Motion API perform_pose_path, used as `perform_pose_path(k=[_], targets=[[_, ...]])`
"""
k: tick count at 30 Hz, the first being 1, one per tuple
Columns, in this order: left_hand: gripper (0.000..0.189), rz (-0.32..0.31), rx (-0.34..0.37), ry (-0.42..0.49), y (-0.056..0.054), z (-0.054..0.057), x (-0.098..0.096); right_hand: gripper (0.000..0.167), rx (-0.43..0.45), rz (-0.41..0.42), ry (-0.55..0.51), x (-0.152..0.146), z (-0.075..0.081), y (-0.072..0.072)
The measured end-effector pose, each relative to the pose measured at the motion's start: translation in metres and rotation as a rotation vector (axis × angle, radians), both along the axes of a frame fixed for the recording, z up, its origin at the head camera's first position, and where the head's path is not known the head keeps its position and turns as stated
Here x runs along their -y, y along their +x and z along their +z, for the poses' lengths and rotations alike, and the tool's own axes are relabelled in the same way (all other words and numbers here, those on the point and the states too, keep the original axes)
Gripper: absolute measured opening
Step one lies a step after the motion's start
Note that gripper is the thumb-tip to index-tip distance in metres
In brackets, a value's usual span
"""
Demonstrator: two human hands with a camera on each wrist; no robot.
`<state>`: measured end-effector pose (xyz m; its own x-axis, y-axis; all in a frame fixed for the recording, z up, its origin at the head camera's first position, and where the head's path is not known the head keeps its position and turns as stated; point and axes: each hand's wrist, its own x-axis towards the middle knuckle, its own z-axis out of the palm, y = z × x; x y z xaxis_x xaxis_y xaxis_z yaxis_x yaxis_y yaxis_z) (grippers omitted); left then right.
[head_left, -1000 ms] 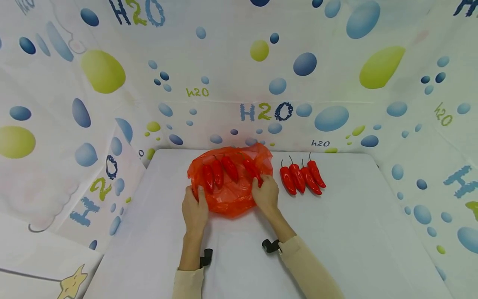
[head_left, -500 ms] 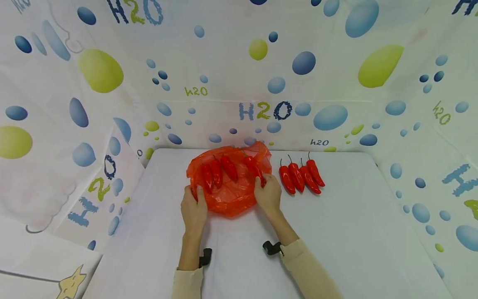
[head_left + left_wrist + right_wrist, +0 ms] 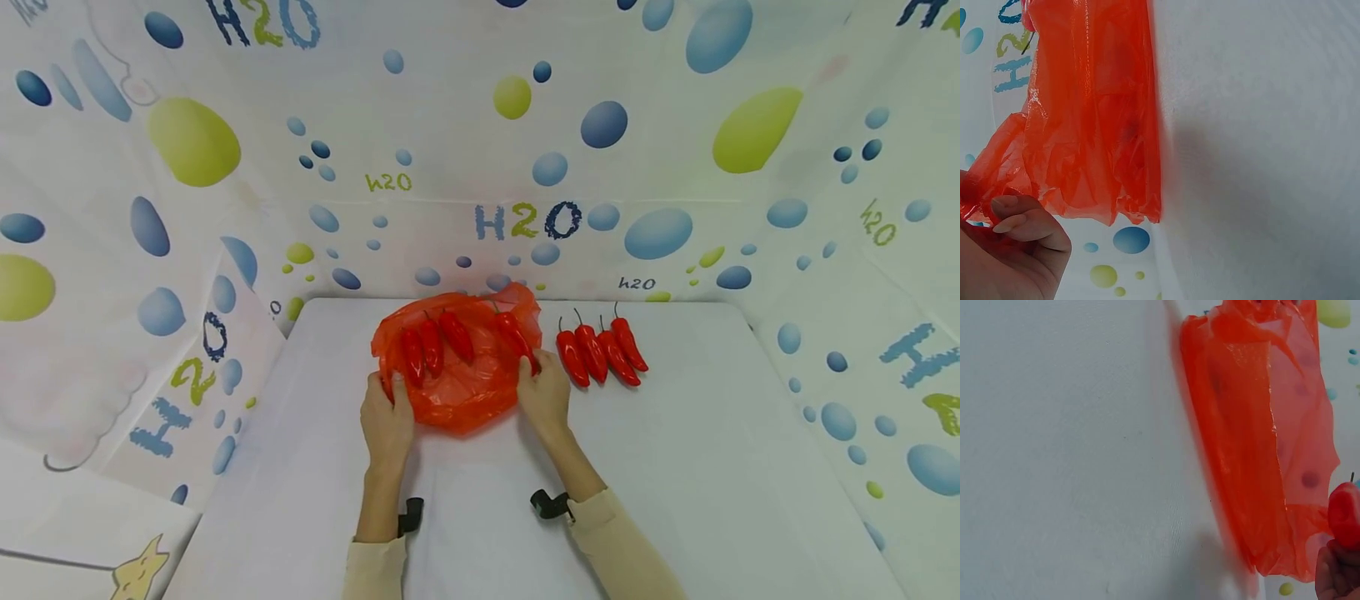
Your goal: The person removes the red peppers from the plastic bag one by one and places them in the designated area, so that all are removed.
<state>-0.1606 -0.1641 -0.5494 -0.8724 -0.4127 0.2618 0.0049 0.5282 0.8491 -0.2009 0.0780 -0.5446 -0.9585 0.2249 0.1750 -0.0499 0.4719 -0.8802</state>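
A thin red plastic bag [image 3: 465, 396] lies spread on the table, several glossy red chili peppers [image 3: 431, 346] resting on or in it. My left hand [image 3: 387, 421] grips its left edge; in the left wrist view the fingers curl round bunched plastic. At the bag's right side, my right hand [image 3: 546, 392] holds the lower end of another chili pepper [image 3: 512, 331], also seen as a red chili pepper [image 3: 1344, 514] above the fingers in the right wrist view. Whether that hand also pinches the bag's edge I cannot tell.
Several more red chili peppers [image 3: 600, 350] lie side by side just right of the bag. The table [image 3: 675, 483] has a white cover. A printed backdrop [image 3: 450, 125] rises behind and at both sides.
My right hand has moved slightly right, and the chili pepper in it has shifted right with it. The left hand and bag stay nearly still; the head view has drifted a little.
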Motion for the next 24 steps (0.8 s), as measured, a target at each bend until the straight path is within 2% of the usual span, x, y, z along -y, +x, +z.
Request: perform_pose_path(k=[9,18,24], targets=[[0.041,-0.001,0.002,-0.002,-0.001,0.000,0.000,0.038,-0.035,-0.016,-0.010,-0.009,0.005,0.005],[0.041,-0.008,0.000,0.003,-0.001,0.002,0.000,0.035,-0.050,-0.060,-0.017,-0.020,0.002,0.006],[0.040,-0.010,0.007,0.007,0.001,0.002,0.000,0.035,-0.017,-0.083,-0.031,-0.027,0.000,0.008]])
